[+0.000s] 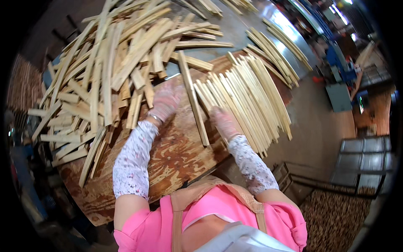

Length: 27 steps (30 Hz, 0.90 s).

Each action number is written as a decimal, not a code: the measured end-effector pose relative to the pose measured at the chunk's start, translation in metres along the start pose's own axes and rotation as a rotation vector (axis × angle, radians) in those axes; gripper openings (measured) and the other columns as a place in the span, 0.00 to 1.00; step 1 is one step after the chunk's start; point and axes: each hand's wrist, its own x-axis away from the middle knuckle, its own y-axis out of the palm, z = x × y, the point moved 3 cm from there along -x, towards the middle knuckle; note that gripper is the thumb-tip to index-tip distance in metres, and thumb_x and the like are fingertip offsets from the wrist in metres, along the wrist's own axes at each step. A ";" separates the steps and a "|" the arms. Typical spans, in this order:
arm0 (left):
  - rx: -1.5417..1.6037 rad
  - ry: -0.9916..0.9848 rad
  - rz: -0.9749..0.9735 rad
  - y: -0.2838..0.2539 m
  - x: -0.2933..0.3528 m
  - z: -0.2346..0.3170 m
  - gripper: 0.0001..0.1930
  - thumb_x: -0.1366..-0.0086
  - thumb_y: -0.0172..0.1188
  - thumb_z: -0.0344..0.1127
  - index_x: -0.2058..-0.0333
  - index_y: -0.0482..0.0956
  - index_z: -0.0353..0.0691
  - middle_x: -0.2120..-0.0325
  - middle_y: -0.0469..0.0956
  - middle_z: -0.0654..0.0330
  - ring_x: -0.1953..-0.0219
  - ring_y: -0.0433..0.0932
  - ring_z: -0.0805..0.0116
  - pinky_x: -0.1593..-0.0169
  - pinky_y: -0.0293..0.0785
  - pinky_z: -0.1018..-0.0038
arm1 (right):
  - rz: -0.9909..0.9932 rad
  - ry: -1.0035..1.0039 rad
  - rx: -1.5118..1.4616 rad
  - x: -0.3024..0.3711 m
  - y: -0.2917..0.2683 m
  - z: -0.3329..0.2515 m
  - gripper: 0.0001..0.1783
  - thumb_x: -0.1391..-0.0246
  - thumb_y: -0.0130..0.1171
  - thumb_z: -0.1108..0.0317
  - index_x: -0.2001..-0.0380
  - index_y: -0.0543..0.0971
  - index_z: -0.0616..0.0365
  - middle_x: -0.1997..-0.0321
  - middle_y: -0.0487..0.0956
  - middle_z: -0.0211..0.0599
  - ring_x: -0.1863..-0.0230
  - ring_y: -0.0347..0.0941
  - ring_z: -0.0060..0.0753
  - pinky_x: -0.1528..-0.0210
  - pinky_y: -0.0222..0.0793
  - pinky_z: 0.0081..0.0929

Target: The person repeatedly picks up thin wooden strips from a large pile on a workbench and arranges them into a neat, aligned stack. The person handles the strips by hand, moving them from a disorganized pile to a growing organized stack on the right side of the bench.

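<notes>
Currently, in the head view, the left hand [166,101] blurs beside the loose pile of wooden strips [113,54]; its opening and grip cannot be told. The right hand [224,122] is at the left edge of the row of strips [252,101], finger spread and hold unclear. One lone strip [193,101] lies between the hands.

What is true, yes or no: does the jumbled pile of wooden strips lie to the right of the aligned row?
No, the jumbled pile lies left of the aligned row.
</notes>
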 end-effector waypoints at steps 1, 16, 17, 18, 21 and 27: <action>-0.262 0.230 -0.024 0.009 -0.020 0.002 0.34 0.27 0.60 0.55 0.31 0.72 0.39 0.39 0.81 0.51 0.38 0.80 0.50 0.33 0.74 0.64 | 0.013 -0.108 0.283 0.003 0.005 -0.003 0.26 0.29 0.59 0.53 0.36 0.78 0.59 0.54 0.85 0.45 0.53 0.83 0.43 0.49 0.78 0.38; 0.227 -0.637 -0.333 0.151 0.106 0.076 0.51 0.37 0.73 0.53 0.24 0.57 0.35 0.42 0.78 0.36 0.43 0.80 0.39 0.36 0.76 0.57 | 0.345 -0.343 0.507 -0.011 -0.140 -0.020 0.27 0.32 0.63 0.57 0.37 0.80 0.62 0.47 0.87 0.49 0.46 0.84 0.39 0.40 0.77 0.32; 0.384 -0.662 -0.300 0.145 0.107 0.078 0.49 0.38 0.74 0.48 0.25 0.59 0.36 0.46 0.82 0.37 0.48 0.84 0.40 0.41 0.81 0.58 | 0.379 -0.324 0.478 -0.018 -0.173 -0.010 0.27 0.32 0.63 0.58 0.36 0.80 0.63 0.47 0.87 0.48 0.46 0.84 0.39 0.40 0.77 0.32; 0.419 -0.720 -0.208 0.138 0.104 0.088 0.42 0.37 0.72 0.32 0.27 0.62 0.36 0.57 0.86 0.44 0.63 0.87 0.48 0.58 0.87 0.63 | 0.418 -0.309 0.449 -0.023 -0.206 -0.001 0.27 0.32 0.64 0.59 0.36 0.79 0.63 0.47 0.87 0.48 0.46 0.84 0.38 0.40 0.77 0.31; 0.371 -0.980 -0.104 0.087 0.088 0.141 0.37 0.34 0.64 0.32 0.28 0.62 0.35 0.48 0.81 0.44 0.58 0.85 0.52 0.55 0.86 0.60 | 0.374 -0.255 0.384 -0.023 -0.237 0.001 0.28 0.32 0.64 0.61 0.33 0.77 0.62 0.45 0.87 0.44 0.45 0.83 0.35 0.39 0.76 0.30; 0.652 -0.368 -0.074 0.128 0.107 0.222 0.38 0.31 0.64 0.31 0.26 0.58 0.37 0.40 0.75 0.43 0.42 0.79 0.53 0.37 0.78 0.61 | -0.194 -0.292 0.165 0.015 -0.106 -0.060 0.51 0.35 0.65 0.49 0.19 0.54 0.57 0.25 0.72 0.57 0.35 0.79 0.49 0.31 0.73 0.36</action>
